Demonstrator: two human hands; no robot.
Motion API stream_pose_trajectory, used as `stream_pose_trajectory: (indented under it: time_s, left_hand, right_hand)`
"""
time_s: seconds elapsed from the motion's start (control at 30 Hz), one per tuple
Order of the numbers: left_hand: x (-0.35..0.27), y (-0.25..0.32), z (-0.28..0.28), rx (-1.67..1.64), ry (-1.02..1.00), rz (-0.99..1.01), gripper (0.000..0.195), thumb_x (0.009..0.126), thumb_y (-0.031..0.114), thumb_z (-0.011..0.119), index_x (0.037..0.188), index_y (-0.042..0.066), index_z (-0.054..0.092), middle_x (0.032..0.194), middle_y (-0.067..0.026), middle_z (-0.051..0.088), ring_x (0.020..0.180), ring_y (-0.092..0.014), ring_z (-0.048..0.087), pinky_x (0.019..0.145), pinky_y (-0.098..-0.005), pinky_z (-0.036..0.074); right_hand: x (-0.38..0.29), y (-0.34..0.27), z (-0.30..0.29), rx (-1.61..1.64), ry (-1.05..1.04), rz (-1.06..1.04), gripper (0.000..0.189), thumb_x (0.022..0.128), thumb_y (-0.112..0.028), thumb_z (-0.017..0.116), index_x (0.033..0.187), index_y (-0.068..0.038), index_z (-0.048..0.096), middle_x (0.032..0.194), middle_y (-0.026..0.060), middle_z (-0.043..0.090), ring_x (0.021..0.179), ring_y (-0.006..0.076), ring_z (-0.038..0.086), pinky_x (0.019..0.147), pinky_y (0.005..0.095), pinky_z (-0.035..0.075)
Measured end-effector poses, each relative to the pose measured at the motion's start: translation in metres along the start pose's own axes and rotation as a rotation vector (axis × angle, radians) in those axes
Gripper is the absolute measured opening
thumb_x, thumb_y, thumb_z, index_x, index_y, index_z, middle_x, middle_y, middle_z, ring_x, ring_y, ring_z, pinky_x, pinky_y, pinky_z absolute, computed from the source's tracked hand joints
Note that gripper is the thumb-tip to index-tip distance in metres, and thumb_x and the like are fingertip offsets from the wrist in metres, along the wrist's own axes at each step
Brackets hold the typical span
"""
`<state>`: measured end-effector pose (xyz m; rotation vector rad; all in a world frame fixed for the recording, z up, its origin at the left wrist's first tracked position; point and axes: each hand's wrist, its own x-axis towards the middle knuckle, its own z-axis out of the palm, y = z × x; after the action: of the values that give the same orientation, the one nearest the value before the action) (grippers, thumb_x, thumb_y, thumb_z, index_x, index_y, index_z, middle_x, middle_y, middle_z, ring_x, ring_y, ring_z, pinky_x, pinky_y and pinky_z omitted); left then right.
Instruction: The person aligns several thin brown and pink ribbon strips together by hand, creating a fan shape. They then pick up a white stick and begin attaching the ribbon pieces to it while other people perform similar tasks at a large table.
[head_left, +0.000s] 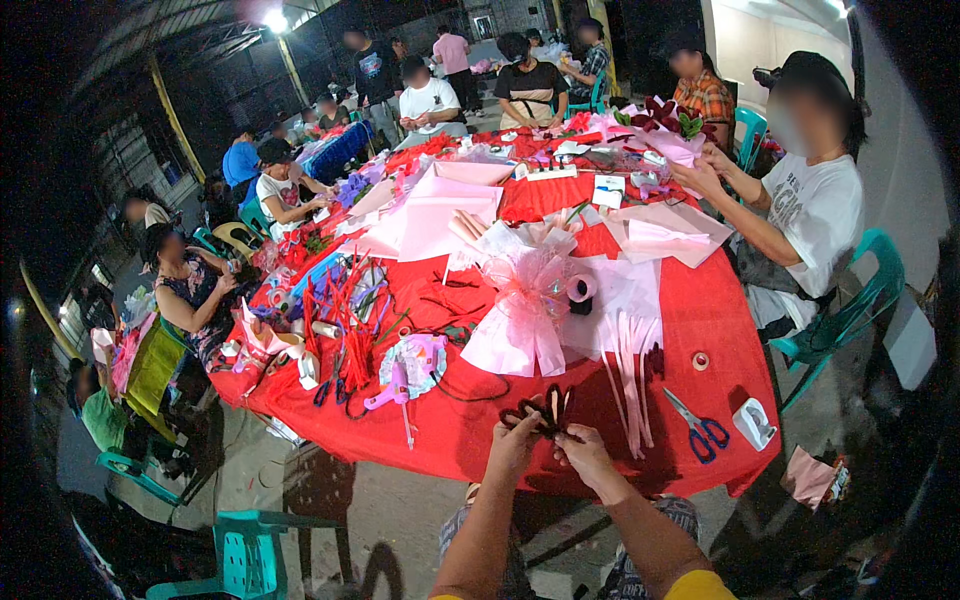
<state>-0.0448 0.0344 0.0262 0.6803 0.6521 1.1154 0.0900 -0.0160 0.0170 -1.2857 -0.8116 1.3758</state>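
Between my two hands is a dark brown looped piece of fuzzy stems (553, 409), its loops fanned out above my fingers. My left hand (519, 435) pinches its left side, and my right hand (585, 448) grips it low on the right. Both hands are over the near edge of the red-covered table (465, 431). Just beyond them stands a bouquet wrapped in pink paper and sheer ribbon (525, 300). Pale pink stems (630, 390) lie to the right of my hands. Scissors with blue handles (697, 427) rest farther right, near a white tape dispenser (754, 424).
A lilac glue gun (396, 391) lies left of my hands, its dark cord trailing. Red and purple stems (356, 322) are heaped beyond it. A roll of tape (700, 361) sits at right. Several people sit around the table; one (814, 187) is close at right. A green chair (247, 559) stands lower left.
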Motion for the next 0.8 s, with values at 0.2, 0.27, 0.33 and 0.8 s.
stream_pose_trajectory:
  time_s: [0.2,0.27,0.33,0.8]
  left_hand:
    - [-0.037,0.003,0.001,0.000,0.046,-0.017,0.005,0.086,0.004,0.058,0.089,0.002,0.060,0.082,-0.0057,0.062,0.074,-0.015,0.060,0.065,-0.0264,0.049]
    - [-0.063,0.010,0.002,-0.066,0.061,-0.026,0.004,0.086,0.004,0.058,0.082,0.003,0.058,0.083,-0.0064,0.063,0.076,-0.016,0.061,0.066,-0.0281,0.050]
    - [-0.089,0.012,-0.001,-0.108,0.062,-0.009,0.007,0.086,0.004,0.058,0.079,0.004,0.058,0.083,-0.0072,0.063,0.077,-0.017,0.061,0.068,-0.0301,0.052]
    - [-0.236,0.041,-0.020,-0.052,0.233,0.034,0.011,0.082,0.009,0.065,0.087,0.000,0.062,0.085,-0.0099,0.065,0.078,-0.019,0.064,0.072,-0.0321,0.054]
  right_hand:
    - [-0.041,0.003,0.007,-0.001,-0.025,-0.070,0.011,0.088,-0.008,0.054,0.083,-0.002,0.060,0.069,0.0024,0.059,0.057,0.0089,0.055,0.047,0.0223,0.042]
    - [-0.066,-0.005,0.012,0.023,-0.020,-0.061,0.011,0.088,-0.008,0.054,0.082,-0.001,0.060,0.069,0.0026,0.059,0.058,0.0088,0.055,0.048,0.0226,0.042]
    - [-0.092,-0.009,0.015,0.038,-0.042,-0.084,0.012,0.088,-0.009,0.054,0.081,-0.002,0.060,0.069,0.0030,0.059,0.058,0.0091,0.055,0.049,0.0231,0.042]
    - [-0.204,-0.010,0.069,-0.093,-0.192,0.064,0.012,0.090,-0.012,0.053,0.088,-0.001,0.059,0.071,0.0054,0.059,0.059,0.0111,0.054,0.049,0.0245,0.042]
